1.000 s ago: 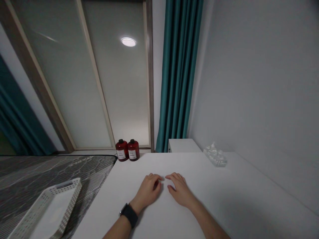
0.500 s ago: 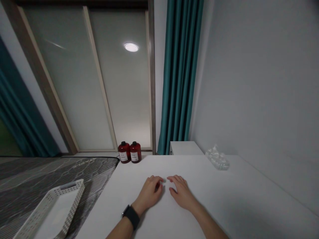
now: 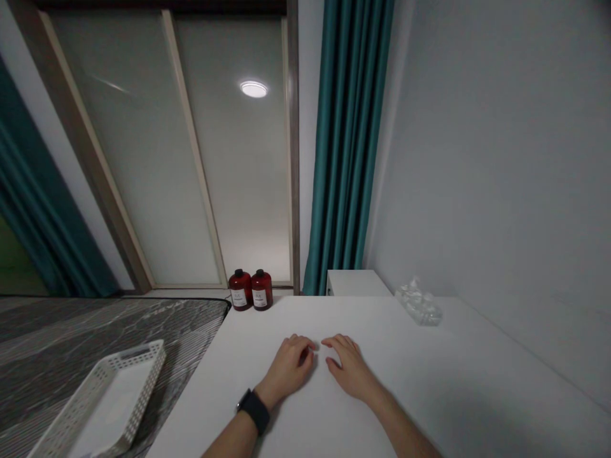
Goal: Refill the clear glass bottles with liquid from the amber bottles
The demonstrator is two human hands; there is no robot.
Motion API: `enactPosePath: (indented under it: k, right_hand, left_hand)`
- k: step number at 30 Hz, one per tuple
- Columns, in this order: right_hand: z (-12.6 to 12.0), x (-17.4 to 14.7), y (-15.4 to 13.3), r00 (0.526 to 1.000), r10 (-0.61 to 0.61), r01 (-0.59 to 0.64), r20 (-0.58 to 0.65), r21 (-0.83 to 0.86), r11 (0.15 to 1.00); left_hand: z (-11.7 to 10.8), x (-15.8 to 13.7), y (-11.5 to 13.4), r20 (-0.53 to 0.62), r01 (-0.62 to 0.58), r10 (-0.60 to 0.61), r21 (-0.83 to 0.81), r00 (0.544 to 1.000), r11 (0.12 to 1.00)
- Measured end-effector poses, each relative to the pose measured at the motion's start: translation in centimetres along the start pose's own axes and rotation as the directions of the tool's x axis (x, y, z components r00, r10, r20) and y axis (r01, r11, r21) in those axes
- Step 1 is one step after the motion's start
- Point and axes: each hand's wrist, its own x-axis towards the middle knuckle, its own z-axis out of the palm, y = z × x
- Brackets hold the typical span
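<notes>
One left hand and one right hand share the scene with one watch, one table, two bottles bearing two caps and two labels, one basket, one bundle of clear plastic, one cabinet, two curtains, two glass panels and one round light

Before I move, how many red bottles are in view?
2. One red bottle stands at the far left corner of the white table; the other red bottle is just right of it. Any behind them would be hidden.
</notes>
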Motion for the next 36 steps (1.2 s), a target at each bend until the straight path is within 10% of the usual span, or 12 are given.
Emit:
enactPosePath:
  k: [36]
  right_hand:
    - [-0.06, -0.1, 0.01, 0.999, -0.048, 0.048, -0.015, -0.004, 0.999]
  left_hand:
    - [-0.13, -0.02, -0.16, 0.049, -0.038, 0.037, 0.009, 0.998, 0.999]
